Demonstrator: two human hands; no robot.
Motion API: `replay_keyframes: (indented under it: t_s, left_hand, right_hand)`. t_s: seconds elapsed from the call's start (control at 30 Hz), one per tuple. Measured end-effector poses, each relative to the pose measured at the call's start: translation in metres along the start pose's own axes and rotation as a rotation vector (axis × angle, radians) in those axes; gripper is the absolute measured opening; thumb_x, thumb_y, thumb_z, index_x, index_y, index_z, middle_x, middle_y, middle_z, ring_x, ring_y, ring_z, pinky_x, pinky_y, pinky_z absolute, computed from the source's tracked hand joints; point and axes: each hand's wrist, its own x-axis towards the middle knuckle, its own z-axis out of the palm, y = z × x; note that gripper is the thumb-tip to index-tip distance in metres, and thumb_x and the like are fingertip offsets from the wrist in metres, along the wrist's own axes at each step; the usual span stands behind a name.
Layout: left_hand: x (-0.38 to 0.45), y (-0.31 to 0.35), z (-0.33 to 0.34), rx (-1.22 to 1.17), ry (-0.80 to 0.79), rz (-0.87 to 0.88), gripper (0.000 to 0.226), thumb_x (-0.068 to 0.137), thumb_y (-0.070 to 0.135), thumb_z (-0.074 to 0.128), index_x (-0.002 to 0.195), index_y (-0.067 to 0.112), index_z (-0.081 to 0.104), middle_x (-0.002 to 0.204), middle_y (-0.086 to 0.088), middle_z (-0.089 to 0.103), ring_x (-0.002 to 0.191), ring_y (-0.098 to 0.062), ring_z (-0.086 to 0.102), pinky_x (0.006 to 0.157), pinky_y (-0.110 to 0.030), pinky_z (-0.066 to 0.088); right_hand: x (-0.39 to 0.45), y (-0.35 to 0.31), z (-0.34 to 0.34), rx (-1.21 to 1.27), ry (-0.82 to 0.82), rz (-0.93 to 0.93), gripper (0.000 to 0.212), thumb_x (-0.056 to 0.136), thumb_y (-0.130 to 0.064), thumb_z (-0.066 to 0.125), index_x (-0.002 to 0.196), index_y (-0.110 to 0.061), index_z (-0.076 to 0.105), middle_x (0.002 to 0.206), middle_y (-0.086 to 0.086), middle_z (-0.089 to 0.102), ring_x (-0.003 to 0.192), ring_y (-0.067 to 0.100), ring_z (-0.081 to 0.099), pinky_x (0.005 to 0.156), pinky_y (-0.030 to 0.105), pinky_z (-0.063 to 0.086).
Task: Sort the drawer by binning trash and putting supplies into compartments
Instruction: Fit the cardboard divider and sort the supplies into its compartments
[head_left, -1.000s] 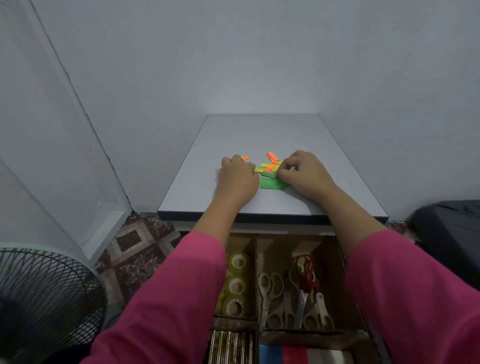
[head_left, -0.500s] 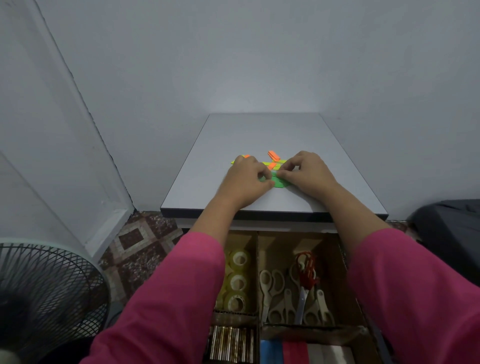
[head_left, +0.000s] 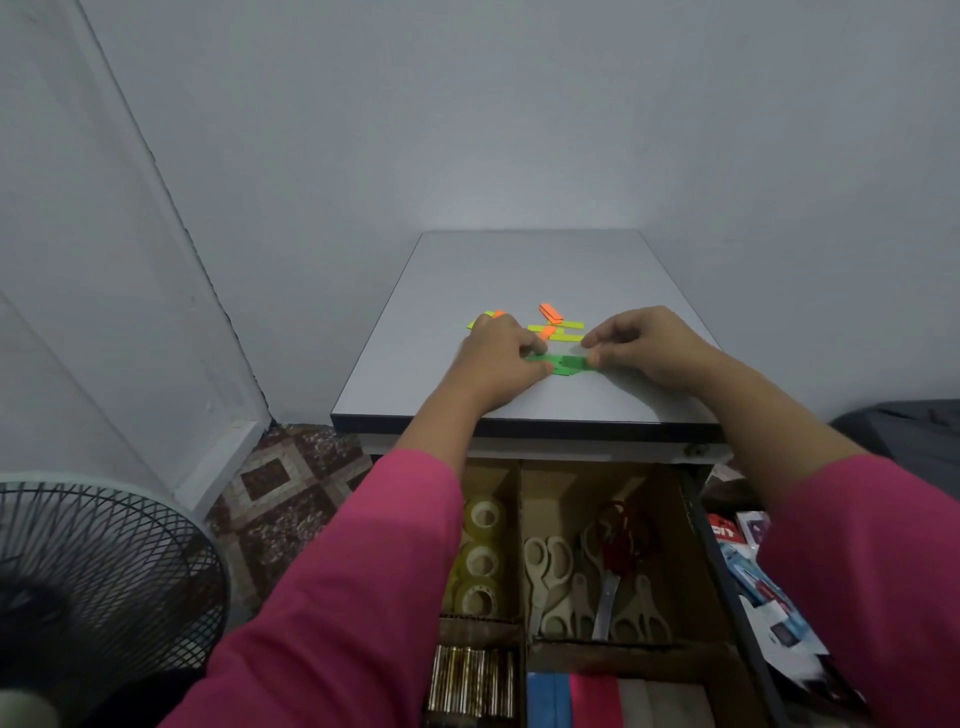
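Both hands, left hand (head_left: 497, 358) and right hand (head_left: 641, 345), are pinching the green paper strips (head_left: 563, 363) mid-surface (head_left: 519, 265), gathering supplies; next, lifting the stack toward a drawer (head_left: 696, 551) compartment.

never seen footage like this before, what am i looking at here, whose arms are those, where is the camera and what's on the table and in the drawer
There is no machine here. A person wears a camera on the head, looking forward and down, so the pink-sleeved arms are their own. On the grey tabletop lie small paper strips: orange strips, yellow-green strips and green strips. The left hand and right hand both pinch the green strips between fingertips. Below, the open drawer has cardboard compartments holding tape rolls, scissors, what look like batteries and coloured blocks. A fan stands at left.
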Motion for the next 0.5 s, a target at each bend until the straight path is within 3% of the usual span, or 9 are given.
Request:
replay_keyframes:
  t_s: [0.1, 0.23, 0.33, 0.4, 0.5]
  left_hand:
    - [-0.001, 0.001, -0.001, -0.016, 0.009, -0.010, 0.025, 0.085, 0.034, 0.066, 0.106, 0.022, 0.072, 0.109, 0.000, 0.057, 0.118, -0.019, 0.036, 0.096, -0.035, 0.040]
    - [-0.005, 0.004, -0.003, -0.051, 0.013, -0.025, 0.020, 0.084, 0.031, 0.068, 0.100, 0.020, 0.071, 0.107, -0.002, 0.056, 0.115, -0.014, 0.037, 0.094, -0.034, 0.040]
    - [-0.007, 0.006, -0.004, -0.145, 0.011, -0.038, 0.011, 0.083, 0.023, 0.070, 0.090, 0.016, 0.070, 0.098, -0.002, 0.061, 0.100, -0.013, 0.049, 0.084, -0.031, 0.046]
    - [-0.008, 0.007, -0.004, -0.195, -0.002, -0.043, 0.012, 0.084, 0.019, 0.070, 0.095, 0.014, 0.069, 0.098, -0.001, 0.064, 0.093, -0.013, 0.055, 0.080, -0.029, 0.049]
    - [-0.008, 0.007, -0.002, -0.209, -0.023, -0.075, 0.027, 0.086, 0.019, 0.069, 0.112, 0.012, 0.067, 0.108, 0.000, 0.063, 0.096, -0.012, 0.056, 0.080, -0.023, 0.044]
  right_hand:
    - [-0.003, -0.003, -0.005, -0.201, -0.032, 0.023, 0.020, 0.083, -0.020, 0.072, 0.103, -0.021, 0.073, 0.098, -0.007, 0.064, 0.094, 0.008, 0.054, 0.083, 0.020, 0.036]
    - [0.000, -0.018, -0.006, -0.485, -0.075, -0.014, 0.018, 0.086, -0.020, 0.069, 0.104, -0.019, 0.072, 0.090, -0.010, 0.055, 0.090, 0.009, 0.049, 0.078, 0.024, 0.035]
    - [0.001, -0.029, -0.007, -0.595, -0.134, 0.014, 0.017, 0.086, -0.022, 0.069, 0.102, -0.016, 0.070, 0.097, -0.003, 0.059, 0.093, 0.015, 0.052, 0.077, 0.026, 0.036]
    - [0.001, -0.034, -0.007, -0.601, -0.161, 0.035, 0.017, 0.086, -0.022, 0.070, 0.100, -0.015, 0.069, 0.101, 0.000, 0.061, 0.092, 0.015, 0.052, 0.077, 0.026, 0.038]
    - [0.000, -0.038, -0.007, -0.581, -0.189, 0.063, 0.022, 0.085, -0.021, 0.070, 0.106, -0.012, 0.070, 0.101, 0.000, 0.062, 0.092, 0.014, 0.053, 0.079, 0.026, 0.040]
